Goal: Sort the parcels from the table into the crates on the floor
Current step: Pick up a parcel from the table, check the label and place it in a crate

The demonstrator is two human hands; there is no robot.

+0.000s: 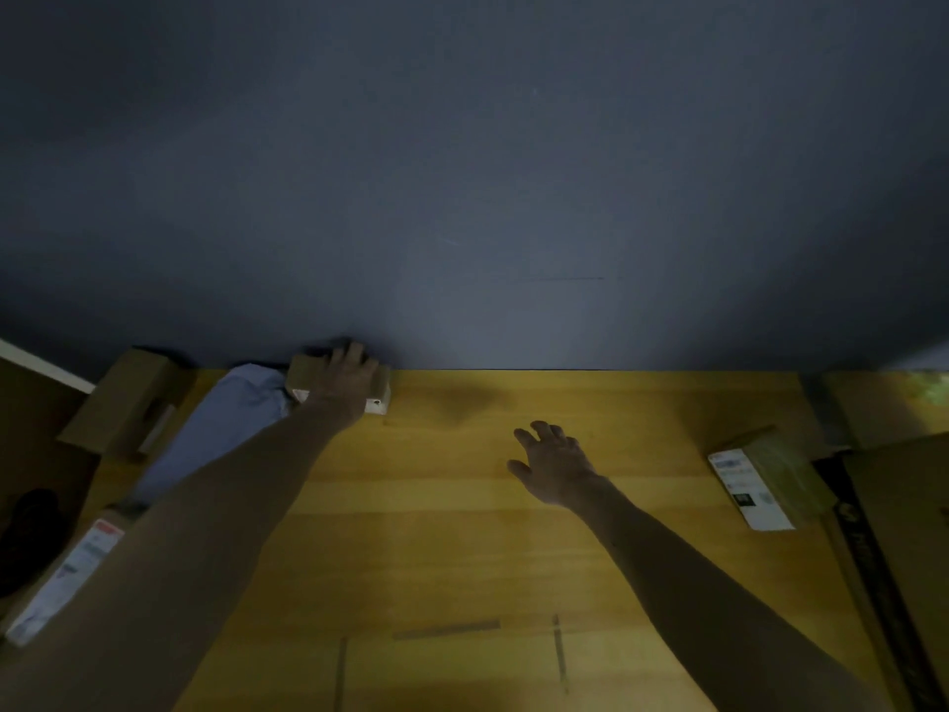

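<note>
Two hands work the tabletop: at mid-frame the right hand hovers with an empty, spread grip, while farther up-left the left hand clasps the small parcel, lying crosswise against the far edge.

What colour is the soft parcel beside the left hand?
Pale blue-grey soft parcel, seen in the head view.
</note>
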